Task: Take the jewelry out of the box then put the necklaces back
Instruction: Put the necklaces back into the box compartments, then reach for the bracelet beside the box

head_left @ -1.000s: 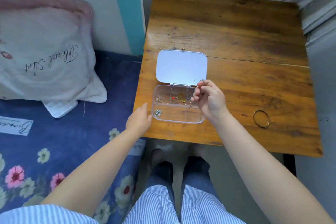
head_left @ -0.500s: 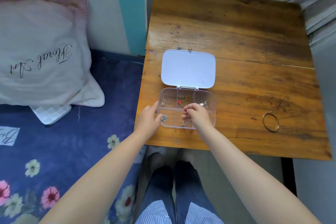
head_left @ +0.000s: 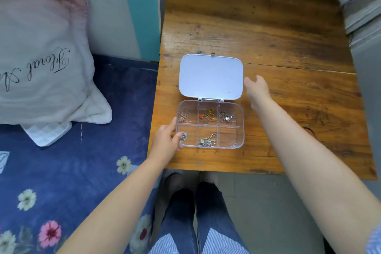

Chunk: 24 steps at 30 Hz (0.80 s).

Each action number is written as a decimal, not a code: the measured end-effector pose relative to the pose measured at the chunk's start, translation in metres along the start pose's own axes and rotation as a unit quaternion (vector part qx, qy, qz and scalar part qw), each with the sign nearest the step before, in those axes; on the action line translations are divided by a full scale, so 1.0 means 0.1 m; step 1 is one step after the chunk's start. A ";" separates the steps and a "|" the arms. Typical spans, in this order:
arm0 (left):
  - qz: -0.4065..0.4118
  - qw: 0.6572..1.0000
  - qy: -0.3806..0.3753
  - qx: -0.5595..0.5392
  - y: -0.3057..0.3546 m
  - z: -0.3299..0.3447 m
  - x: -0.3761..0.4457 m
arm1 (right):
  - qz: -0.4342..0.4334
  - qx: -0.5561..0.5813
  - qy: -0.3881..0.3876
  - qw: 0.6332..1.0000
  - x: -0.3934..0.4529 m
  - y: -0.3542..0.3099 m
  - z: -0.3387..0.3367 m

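A clear plastic jewelry box [head_left: 240,128] with six compartments lies open near the front left of the wooden table [head_left: 278,33]. Its white lid [head_left: 210,77] is folded flat behind it. Thin chains lie in the three back compartments: a pale one [head_left: 184,116], a gold one with a red heart [head_left: 208,115] and a silver one with a pendant [head_left: 226,117]. More silver pieces sit front left [head_left: 183,136] and front middle [head_left: 208,141]. The front right compartment holds nothing. My left hand [head_left: 166,142] grips the box's front left corner. My right hand [head_left: 257,88] hovers open beside the lid's right edge.
A small arc of a gold bangle [head_left: 308,129] shows on the table past my right forearm. A bed with a blue floral sheet [head_left: 72,171] and a white pillow [head_left: 41,57] lies to the left. Grey curtain folds [head_left: 362,6] hang at the right. My legs stand below the table's front edge.
My right hand left the front middle compartment, where a silver necklace now lies, and moved up beside the lid. My left hand stayed at the box's left corner.
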<state>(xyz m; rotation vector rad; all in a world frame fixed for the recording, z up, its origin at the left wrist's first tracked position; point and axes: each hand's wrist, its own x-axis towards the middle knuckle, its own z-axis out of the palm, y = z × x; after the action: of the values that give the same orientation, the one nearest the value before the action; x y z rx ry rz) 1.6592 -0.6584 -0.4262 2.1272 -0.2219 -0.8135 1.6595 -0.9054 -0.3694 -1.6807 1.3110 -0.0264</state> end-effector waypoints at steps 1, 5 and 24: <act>-0.005 1.000 0.003 -0.006 -0.01 0.01 0.00 | 0.011 0.021 -0.017 1.000 0.07 -0.02 0.02; -0.019 1.000 0.010 -0.019 0.02 0.00 0.01 | -0.021 0.105 0.019 0.994 0.10 -0.05 0.04; -0.081 0.996 -0.001 0.026 0.42 -0.06 -0.19 | -0.045 -0.053 -0.099 0.993 -0.89 0.97 -0.11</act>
<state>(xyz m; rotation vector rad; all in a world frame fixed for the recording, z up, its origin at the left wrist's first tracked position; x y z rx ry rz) 1.6529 -0.6732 -0.3825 2.2148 -0.0733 -0.9114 1.5450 -0.8411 -0.3849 -1.7828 1.1040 0.1562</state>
